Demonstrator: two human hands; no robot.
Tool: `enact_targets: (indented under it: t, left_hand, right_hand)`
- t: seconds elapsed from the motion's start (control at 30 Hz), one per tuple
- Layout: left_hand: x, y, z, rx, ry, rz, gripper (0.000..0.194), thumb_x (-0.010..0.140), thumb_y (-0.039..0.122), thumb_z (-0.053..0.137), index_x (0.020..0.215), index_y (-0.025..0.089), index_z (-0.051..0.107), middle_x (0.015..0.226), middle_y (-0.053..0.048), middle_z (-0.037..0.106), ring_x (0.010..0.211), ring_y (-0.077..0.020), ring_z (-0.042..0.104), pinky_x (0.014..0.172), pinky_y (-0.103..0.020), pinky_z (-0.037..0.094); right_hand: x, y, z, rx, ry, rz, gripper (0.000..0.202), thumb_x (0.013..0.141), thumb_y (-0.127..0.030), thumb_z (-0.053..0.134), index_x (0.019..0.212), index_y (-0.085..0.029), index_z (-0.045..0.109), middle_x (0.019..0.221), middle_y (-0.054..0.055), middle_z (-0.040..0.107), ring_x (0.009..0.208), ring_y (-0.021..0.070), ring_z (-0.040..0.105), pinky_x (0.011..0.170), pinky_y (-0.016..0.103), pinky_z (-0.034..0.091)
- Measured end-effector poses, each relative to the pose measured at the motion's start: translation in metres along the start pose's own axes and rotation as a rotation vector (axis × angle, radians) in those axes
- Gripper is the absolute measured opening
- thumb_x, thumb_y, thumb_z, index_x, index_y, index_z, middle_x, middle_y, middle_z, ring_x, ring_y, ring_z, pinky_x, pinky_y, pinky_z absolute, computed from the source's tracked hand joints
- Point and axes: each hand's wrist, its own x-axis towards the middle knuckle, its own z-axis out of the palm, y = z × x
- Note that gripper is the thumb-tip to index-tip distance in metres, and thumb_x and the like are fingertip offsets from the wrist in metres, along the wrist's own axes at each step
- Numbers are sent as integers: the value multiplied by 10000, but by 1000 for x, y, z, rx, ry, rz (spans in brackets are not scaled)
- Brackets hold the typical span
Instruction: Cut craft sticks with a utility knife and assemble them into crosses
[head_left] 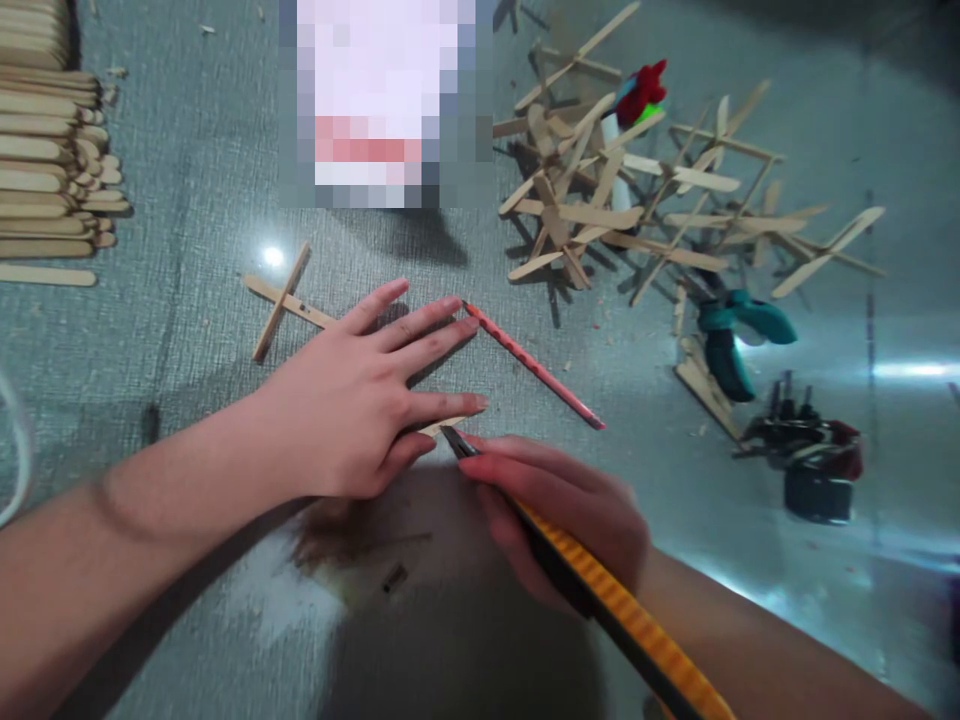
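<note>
My left hand (375, 385) lies flat with its fingers spread over a popsicle stick (448, 426), of which only a pale strip shows between thumb and forefinger. Gripped in my right hand (562, 510) is a yellow and black utility knife (645, 620), its blade tip at that strip. Two crossed popsicle sticks (281, 300) stick out beyond my left wrist; whether they join the stick under my palm is hidden. A red pencil (536, 368) slants away from my left fingertips.
Stacked popsicle sticks (37, 180) fill the far left. Many crossed stick pieces (570, 210) are heaped at upper right, near teal-handled pliers (739, 330) and a dark metal object (814, 460). A blurred-out pale object (379, 90) stands at the top.
</note>
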Motion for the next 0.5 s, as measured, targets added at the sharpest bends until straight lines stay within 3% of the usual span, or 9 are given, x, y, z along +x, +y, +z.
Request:
enact_targets:
  t: [0.5]
  left_hand:
    - [0, 0, 4, -20, 2, -7, 461, 1000, 330, 595, 1458, 351, 641, 1710, -80, 427, 1605, -349, 362, 1307, -634, 222]
  right_hand:
    - [-6, 3, 5, -51, 61, -14, 352, 881, -79, 632, 1170, -237, 757, 1114, 85, 833, 912, 210, 834, 880, 275, 694]
